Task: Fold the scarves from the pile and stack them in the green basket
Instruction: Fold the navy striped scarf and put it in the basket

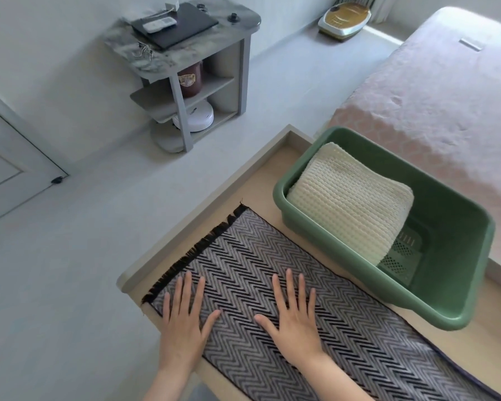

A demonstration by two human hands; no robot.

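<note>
On the tan surface (pixel 261 180) the zigzag scarf (pixel 243 256) lies spread flat, its black fringe at the left end. The left grip (pixel 182 322) and right grip (pixel 295 328) press on it near the fringe, released, fingers straight, grasping nothing. Just beside it, the green basket (pixel 457 250) holds a folded cream scarf (pixel 350 204). Writing on the white robot vacuum (pixel 194 117) is too small to read.

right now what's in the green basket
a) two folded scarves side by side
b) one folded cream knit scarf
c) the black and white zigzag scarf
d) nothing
b: the green basket holds only a folded cream knit scarf, set toward one end with the basket's mesh floor showing at the other, while the zigzag scarf lies flat on the table under both hands.
</note>
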